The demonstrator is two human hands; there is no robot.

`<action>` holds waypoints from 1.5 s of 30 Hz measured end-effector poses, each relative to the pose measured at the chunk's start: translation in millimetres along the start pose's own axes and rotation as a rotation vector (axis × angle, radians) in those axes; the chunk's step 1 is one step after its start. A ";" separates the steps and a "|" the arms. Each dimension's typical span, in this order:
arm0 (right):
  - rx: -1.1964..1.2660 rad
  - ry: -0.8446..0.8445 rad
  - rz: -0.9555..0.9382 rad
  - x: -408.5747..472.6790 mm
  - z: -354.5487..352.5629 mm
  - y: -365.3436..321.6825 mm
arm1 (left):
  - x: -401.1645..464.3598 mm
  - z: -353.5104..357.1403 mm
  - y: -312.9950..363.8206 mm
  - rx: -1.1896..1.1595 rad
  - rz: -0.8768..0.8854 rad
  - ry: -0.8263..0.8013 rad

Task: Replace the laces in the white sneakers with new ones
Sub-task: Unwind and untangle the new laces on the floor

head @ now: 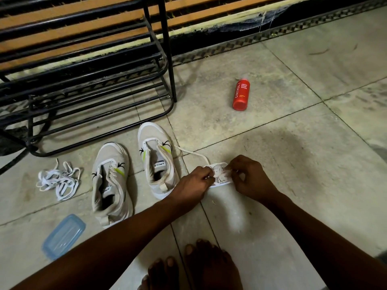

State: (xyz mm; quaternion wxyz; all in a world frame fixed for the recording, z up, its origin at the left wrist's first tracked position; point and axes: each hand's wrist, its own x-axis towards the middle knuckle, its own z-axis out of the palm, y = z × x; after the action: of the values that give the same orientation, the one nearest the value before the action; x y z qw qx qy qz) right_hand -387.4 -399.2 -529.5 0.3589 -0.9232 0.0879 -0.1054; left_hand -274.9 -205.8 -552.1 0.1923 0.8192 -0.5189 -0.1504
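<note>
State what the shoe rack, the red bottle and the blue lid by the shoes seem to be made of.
Shoe rack: probably metal, painted black; thin bent bars.
Red bottle: likely plastic, smooth, slightly glossy, printed lettering.
Blue lid: probably plastic; translucent, with a moulded rim.

**Colours and patterns on my floor**

Two white sneakers, centre left: left one (pixel 112 183) and right one (pixel 157 158), each with neon yellow-green streaks and black marks by the eyelets. White lace heap (pixel 57 181), far left, with dark flecks. White lace bundle (pixel 219 174) at centre, between my fingers. Red bottle (pixel 240 94), upper centre, white lettering. Translucent pale blue lid (pixel 63 236), lower left. Black metal rack (pixel 88 80), upper left. Pale grey floor tiles (pixel 293 164); dark checkered border strip (pixel 272 34) along the top.
</note>
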 end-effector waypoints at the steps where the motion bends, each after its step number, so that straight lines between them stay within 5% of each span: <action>1: 0.011 0.015 0.012 -3.9 -2.4 2.8 | 0.7 -0.9 0.3 0.073 0.046 -0.008; 11: 0.017 -0.009 0.086 -8.9 -1.8 2.0 | 3.2 -4.5 6.2 0.045 0.017 0.090; 21: 0.074 0.144 0.184 3.5 20.8 -16.3 | 3.9 -1.6 -0.2 0.050 0.013 0.049; 28: -0.217 -0.055 0.020 11.3 23.5 -11.9 | -4.1 -6.2 5.6 -0.003 0.031 0.054; 34: -0.178 -0.110 -0.044 6.9 16.3 -10.6 | 7.6 -0.9 8.1 -0.065 -0.096 0.096; 42: -0.020 0.168 0.083 9.3 18.2 -10.6 | 12.4 2.0 8.4 -0.113 -0.156 0.172; 45: 0.024 0.129 0.138 26.4 21.7 -15.9 | 11.3 -1.4 9.1 -0.108 -0.134 0.203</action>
State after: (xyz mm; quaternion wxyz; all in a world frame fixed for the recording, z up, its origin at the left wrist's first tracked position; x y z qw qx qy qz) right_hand -355.0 -379.9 -530.9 0.3698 -0.9019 0.1732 -0.1407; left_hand -276.8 -219.3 -547.1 0.2769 0.8516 -0.4320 -0.1070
